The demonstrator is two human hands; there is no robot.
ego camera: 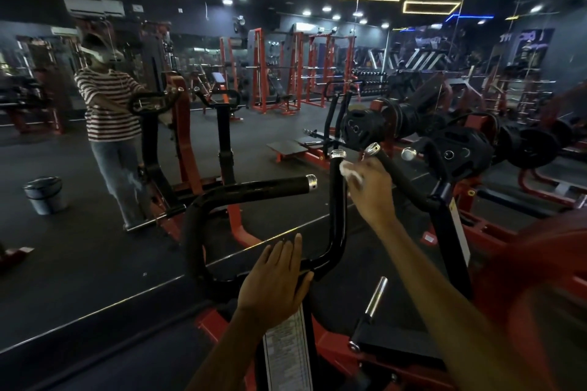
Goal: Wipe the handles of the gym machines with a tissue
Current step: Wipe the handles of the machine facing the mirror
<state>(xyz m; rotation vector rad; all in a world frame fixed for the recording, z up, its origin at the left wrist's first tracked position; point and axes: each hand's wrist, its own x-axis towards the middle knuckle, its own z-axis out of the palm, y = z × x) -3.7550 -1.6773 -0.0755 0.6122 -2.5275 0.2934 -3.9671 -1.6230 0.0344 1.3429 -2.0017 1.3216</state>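
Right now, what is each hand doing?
Left hand: open, fingers straight, resting on the black handle bar.
Right hand: closed, fingers holding a white tissue beside the upright handle.

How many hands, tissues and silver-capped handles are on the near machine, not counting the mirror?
hands: 2, left hand and right hand
tissue: 1
handles: 4
Total: 7

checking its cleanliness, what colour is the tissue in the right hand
White, a crumpled tissue in the head view.
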